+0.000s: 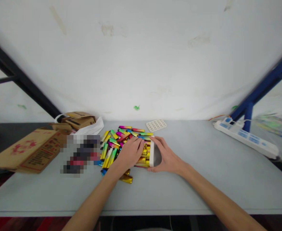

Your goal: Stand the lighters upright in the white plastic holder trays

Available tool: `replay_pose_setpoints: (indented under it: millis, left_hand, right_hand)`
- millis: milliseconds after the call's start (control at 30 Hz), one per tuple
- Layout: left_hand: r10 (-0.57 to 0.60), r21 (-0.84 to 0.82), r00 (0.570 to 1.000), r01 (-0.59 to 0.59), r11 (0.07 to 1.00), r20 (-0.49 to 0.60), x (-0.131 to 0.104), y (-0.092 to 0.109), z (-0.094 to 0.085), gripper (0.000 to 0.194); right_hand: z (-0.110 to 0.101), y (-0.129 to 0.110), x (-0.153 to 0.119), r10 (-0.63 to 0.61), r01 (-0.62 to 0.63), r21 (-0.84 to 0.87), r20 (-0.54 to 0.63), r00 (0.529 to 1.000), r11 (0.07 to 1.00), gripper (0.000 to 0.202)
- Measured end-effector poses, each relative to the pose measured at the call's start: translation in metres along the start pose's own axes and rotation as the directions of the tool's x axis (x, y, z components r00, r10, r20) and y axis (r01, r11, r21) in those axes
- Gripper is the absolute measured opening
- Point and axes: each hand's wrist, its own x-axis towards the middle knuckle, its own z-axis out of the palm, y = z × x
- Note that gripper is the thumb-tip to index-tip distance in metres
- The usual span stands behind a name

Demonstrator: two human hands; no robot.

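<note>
My right hand [168, 157] is curved around a white slotted tray [152, 152] that stands on its edge, fingers at the far end and thumb at the near end. Several shiny yellow lighters [145, 155] lie sideways with their ends against the tray's left face. My left hand [132, 150] is bent over these lighters, its fingers close together and touching them; its fingertips are partly hidden. Left of it spreads a loose pile of metallic multicoloured lighters [111, 154]. A gold lighter [126, 178] lies at the pile's near edge.
A second white slotted tray [156, 125] lies flat near the wall. An open cardboard box [28, 149], a smaller carton [79, 120] and a white bag [90, 128] are at the left. A white power strip [248, 138] lies at the right. A blurred patch covers something beside the pile.
</note>
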Motion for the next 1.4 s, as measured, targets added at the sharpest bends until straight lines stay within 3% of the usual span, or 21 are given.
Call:
replay_pose_setpoints:
  millis: [367,567,733,967,1233,1400]
  left_hand:
    - [0.024,0.006,0.996,-0.024,1.000,-0.085,-0.001,-0.023,-0.005,0.033]
    - [0.048,-0.019,0.991,-0.051,0.999,-0.125,-0.004,0.003,-0.008,0.030]
    - [0.105,-0.029,0.988,-0.108,0.994,-0.111,-0.002,0.024,0.000,0.031]
    - [0.128,-0.045,0.980,-0.136,0.990,-0.155,-0.003,0.020,0.015,0.031]
    - [0.069,0.046,0.989,-0.064,0.997,-0.129,-0.001,0.004,0.012,0.033]
    - [0.124,0.051,0.986,-0.119,0.992,-0.109,-0.003,0.013,0.009,0.030]
  right_hand:
    - [-0.006,0.000,-0.001,0.014,-0.014,-0.010,0.022,1.000,1.000,0.126]
    - [-0.005,-0.003,0.001,0.016,-0.015,-0.018,0.023,1.000,1.000,0.126]
    - [-0.002,-0.001,0.001,-0.001,0.001,-0.014,0.011,1.000,1.000,0.127]
    - [0.000,0.000,0.001,0.009,-0.009,-0.004,0.012,1.000,1.000,0.126]
    - [-0.011,-0.001,-0.001,0.017,-0.017,-0.037,-0.014,1.000,0.999,0.120]
    - [-0.013,-0.001,0.000,0.007,-0.007,-0.026,-0.004,1.000,1.000,0.122]
